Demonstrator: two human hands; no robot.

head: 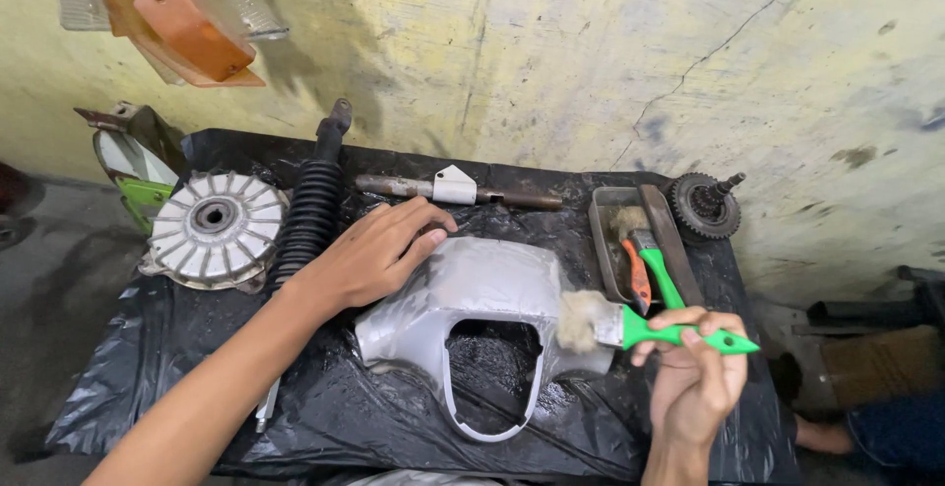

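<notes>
A low surface (148, 388) draped in crinkled black plastic sheeting fills most of the view, set against a stained yellow wall (591, 53). In the middle of the sheet lies a grey, curved plastic cover with a U-shaped cut-out (482, 284), its open end toward the person. To its left stands a round, ribbed silver metal hub (215, 225), and between hub and cover runs a long black shock absorber with a pleated rubber boot (310, 215), lying lengthwise toward the wall. Behind the cover lies a rusty brown metal rod with a white bracket (455, 189). At the right sits a shallow grey metal tray (605, 240) holding a second green-handled brush (655, 264) and an orange-handled tool (638, 279); just beyond it rests a dark toothed gear on a short shaft (705, 205).

The left hand (379, 250) lies flat and spread on the upper left of the grey cover, fingers apart, pressing down on it. The right hand (701, 373) is clamped around the handle of a green-handled paintbrush with worn, pale bristles (630, 324), held level, the bristles touching the cover's right edge beside the cut-out.
</notes>
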